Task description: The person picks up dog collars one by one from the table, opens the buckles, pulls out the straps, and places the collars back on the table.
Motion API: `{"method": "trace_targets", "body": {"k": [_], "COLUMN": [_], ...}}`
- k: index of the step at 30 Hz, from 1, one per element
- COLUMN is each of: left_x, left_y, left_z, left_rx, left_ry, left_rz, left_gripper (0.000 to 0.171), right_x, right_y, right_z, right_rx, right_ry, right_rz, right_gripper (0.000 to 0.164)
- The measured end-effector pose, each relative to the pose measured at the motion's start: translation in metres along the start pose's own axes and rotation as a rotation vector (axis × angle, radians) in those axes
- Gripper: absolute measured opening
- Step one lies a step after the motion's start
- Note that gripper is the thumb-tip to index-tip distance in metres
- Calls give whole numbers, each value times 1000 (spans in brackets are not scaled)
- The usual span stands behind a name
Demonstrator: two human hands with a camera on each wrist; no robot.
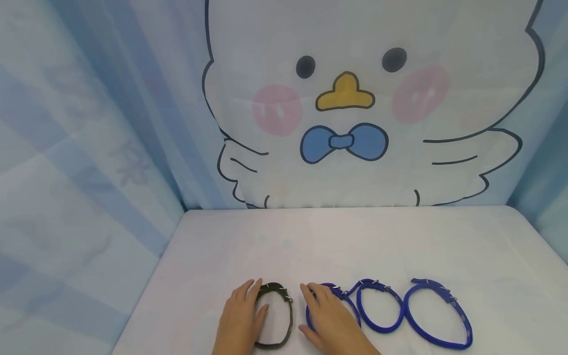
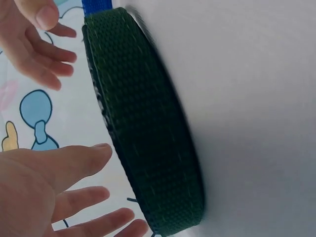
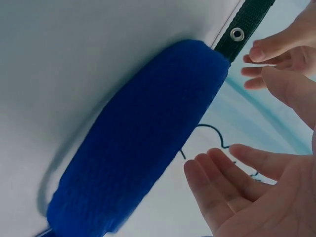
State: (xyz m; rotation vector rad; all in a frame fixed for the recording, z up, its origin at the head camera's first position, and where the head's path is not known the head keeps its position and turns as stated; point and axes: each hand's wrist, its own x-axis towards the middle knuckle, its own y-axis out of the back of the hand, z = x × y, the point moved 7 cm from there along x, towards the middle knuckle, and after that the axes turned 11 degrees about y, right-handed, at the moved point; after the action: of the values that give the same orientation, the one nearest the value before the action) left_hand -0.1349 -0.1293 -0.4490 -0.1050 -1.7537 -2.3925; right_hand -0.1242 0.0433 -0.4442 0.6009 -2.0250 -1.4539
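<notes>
In the head view a green buckled collar (image 1: 290, 318) stands on the white table as a loop. My left hand (image 1: 237, 315) is over its left side, fingers stretched out and thumb apart. Beside it, my right hand (image 1: 333, 320) extends over the leftmost blue collar (image 1: 353, 308) and hides part of that loop. In the left wrist view the green webbing (image 2: 143, 123) looms large, with the left hand's spread fingers (image 2: 81, 160) close by. The right wrist view has wide blue webbing (image 3: 143, 133) near the right hand (image 3: 261, 192), whose fingers are fairly straight.
Two more blue collars lie to the right: a round middle one (image 1: 381, 329) and a larger one (image 1: 443, 342) with its strap end sticking out. The white tabletop (image 1: 355, 236) ends at a curtain (image 1: 341, 182) printed with a cartoon bird.
</notes>
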Motion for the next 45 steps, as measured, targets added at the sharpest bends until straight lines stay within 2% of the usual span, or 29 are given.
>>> {"method": "trace_targets", "body": {"k": [6,14,26,34,41,45], "left_x": [3,10,17,22,22,21], "left_y": [2,-6,-12,-15,-10,-9], "left_z": [-5,-8,-11,-12,-14,-17], "left_rx": [3,-10,2,47,0,-50], "left_ry": [18,115,198,187,145,141], "left_rz": [7,-141,-218,-237,-196,-212], "left_gripper": [49,51,39,36,36,37], "right_x": [12,21,31,31,32,32], "right_y": [-9,-16,-26,-27,-26,-26], "right_z": [-10,-19,-23,-23,-25,-25], "right_rx": [32,33,56,46,43,55], "right_ry": [5,1,-9,19,32,24], "right_rz": [-40,-60,-127,-109,-103,-111], "right_gripper": [67,66,69,64,61,61]}}
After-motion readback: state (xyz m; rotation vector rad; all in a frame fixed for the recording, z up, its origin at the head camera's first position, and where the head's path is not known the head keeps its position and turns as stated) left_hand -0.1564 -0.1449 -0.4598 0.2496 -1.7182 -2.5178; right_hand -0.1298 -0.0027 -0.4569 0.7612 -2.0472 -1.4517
